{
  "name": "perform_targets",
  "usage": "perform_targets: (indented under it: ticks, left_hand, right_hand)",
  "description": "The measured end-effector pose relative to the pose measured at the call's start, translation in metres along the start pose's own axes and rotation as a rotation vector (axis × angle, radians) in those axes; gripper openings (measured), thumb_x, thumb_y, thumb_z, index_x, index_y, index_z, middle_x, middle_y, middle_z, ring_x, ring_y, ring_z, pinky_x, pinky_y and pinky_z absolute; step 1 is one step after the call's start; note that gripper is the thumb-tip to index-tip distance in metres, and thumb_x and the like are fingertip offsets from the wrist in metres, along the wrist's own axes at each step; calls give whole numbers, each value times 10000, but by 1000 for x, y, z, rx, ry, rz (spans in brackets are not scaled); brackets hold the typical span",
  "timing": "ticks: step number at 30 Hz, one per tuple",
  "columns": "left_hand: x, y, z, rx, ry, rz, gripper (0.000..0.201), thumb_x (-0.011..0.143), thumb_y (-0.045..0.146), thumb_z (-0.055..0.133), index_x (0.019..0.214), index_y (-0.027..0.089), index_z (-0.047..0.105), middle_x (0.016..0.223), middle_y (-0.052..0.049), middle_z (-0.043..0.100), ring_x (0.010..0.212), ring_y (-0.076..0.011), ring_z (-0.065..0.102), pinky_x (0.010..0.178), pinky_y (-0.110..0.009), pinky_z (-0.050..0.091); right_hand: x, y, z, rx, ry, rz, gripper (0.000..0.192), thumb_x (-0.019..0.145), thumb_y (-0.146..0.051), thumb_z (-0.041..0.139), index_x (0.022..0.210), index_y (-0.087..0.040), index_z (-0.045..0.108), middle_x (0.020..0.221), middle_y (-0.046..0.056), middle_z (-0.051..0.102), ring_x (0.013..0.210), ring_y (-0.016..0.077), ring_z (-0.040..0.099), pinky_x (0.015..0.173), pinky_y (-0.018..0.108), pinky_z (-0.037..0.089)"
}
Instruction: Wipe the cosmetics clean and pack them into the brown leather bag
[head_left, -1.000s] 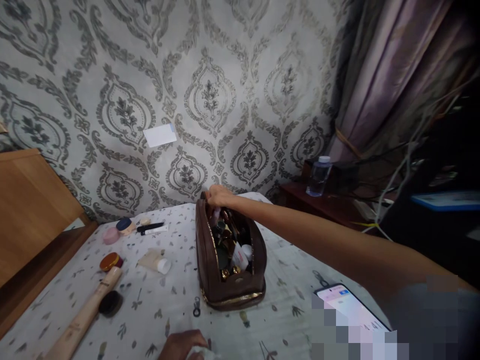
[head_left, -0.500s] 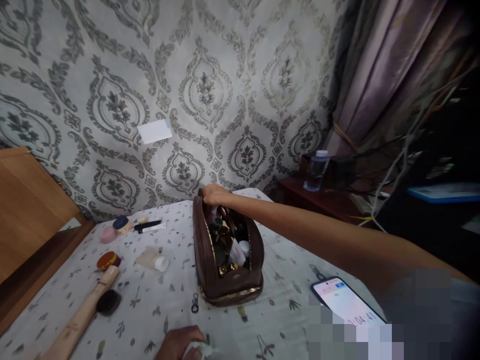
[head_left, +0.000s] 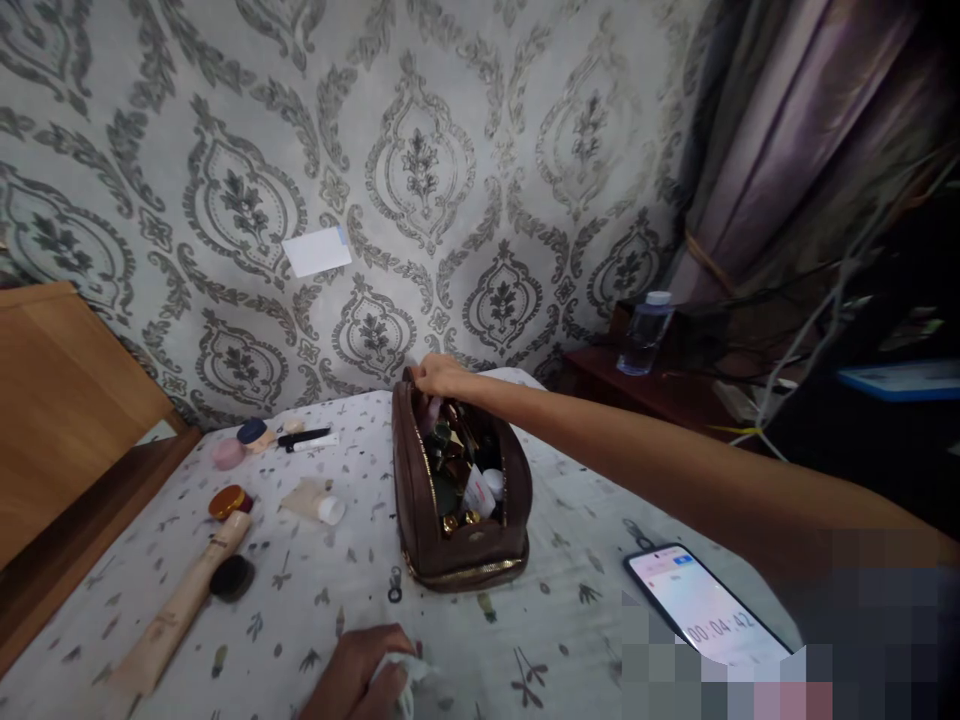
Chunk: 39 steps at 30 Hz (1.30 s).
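Note:
A brown cosmetic bag [head_left: 465, 560] stands unzipped on the patterned sheet. Inside it are a white-lidded jar [head_left: 493, 484], a white packet [head_left: 478, 494] and several dark and gold items. My right hand [head_left: 439, 376] reaches across to the far end of the bag, its fingers closed around the rim; the fingertips are partly hidden. Something pinkish shows just below them, inside the bag. At the lower edge my left hand [head_left: 364, 670] is closed on a crumpled white tissue [head_left: 405, 680], in front of the bag.
Left of the bag lie a tube with a white cap [head_left: 315, 502], a long beige tube [head_left: 184, 610], a black lid [head_left: 232, 577], an amber jar [head_left: 230, 502], a pink jar [head_left: 228, 454] and a black pen [head_left: 304, 437]. A phone [head_left: 709, 600] lies right; a water bottle [head_left: 645, 335] stands behind.
My left hand with the tissue shows slightly more at the lower edge. My right hand stays at the bag's far end. The whole view has shifted a little.

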<state>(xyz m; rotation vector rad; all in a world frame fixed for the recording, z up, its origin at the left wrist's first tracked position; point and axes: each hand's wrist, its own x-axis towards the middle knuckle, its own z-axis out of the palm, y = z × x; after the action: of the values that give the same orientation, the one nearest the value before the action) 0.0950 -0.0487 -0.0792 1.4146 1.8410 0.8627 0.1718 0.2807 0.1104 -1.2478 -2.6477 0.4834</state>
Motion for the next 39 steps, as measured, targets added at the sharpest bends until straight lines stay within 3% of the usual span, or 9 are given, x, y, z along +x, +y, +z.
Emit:
perform_targets:
  ticks: [6,10,14,17,19,22,25,30,39]
  left_hand:
    - [9,29,0,-144,-77,67,648,894,729,316,757,177,626,681,-33,545,713,-186,525,728,-284,460]
    - [10,45,-9,-192,79,34,597,914,718,289,673,200,462,636,20,399,662,-152,428,665,-263,401]
    - [15,44,-34,-144,172,88,481,949,614,338,711,207,433,667,24,450,687,-151,466,657,-250,406]
    - [34,37,-76,97,265,184,390,983,464,325,839,181,551,802,-21,620,802,-182,571,741,-262,462]
    - [57,30,-113,486,368,85,317,988,325,312,1010,174,590,935,-36,682,888,-184,615,813,-265,481]
    - [103,20,-169,636,450,-37,319,961,193,371,1202,146,574,1087,-95,699,1026,-229,628,927,-332,461]
    - [149,7,-206,746,458,-111,343,968,159,404,1272,174,562,1245,-113,656,1162,-234,596,995,-354,437]
    - [198,-19,-222,914,309,-132,339,948,352,584,1232,168,592,1291,-106,599,1154,-255,591,994,-502,474]
    - [210,-43,-251,1136,126,-260,303,934,339,569,1166,147,608,1169,-113,655,1036,-235,643,894,-413,512]
  right_hand:
    - [-31,-8,-15,36,136,-56,289,879,-193,508,1061,-109,716,1024,115,731,939,198,661,709,217,439]
    - [-80,-26,-11,250,369,-355,270,899,-188,465,1039,-125,687,866,65,716,820,183,643,753,240,445]
    - [-143,-51,23,365,338,-754,231,895,-184,453,956,-154,673,896,81,693,841,198,627,792,278,461]
    - [-175,-70,65,396,167,-934,234,924,-178,433,943,-155,664,915,111,693,867,214,627,797,307,475]
    - [-188,-82,95,448,112,-881,220,910,-160,446,903,-163,666,867,100,690,836,210,628,781,308,478]
    - [-200,-94,134,611,-7,-612,209,879,-154,480,927,-187,681,824,51,698,714,171,623,682,269,470]
    - [-208,-99,162,802,-122,-360,212,853,-157,495,895,-193,699,752,18,697,670,157,627,612,238,449]
    - [-217,-93,190,955,-142,-151,224,824,-150,491,850,-177,712,705,11,699,640,148,616,592,224,431]
    - [-218,-81,213,962,-137,-120,271,748,-96,542,899,-137,764,641,5,669,569,113,547,553,195,392]
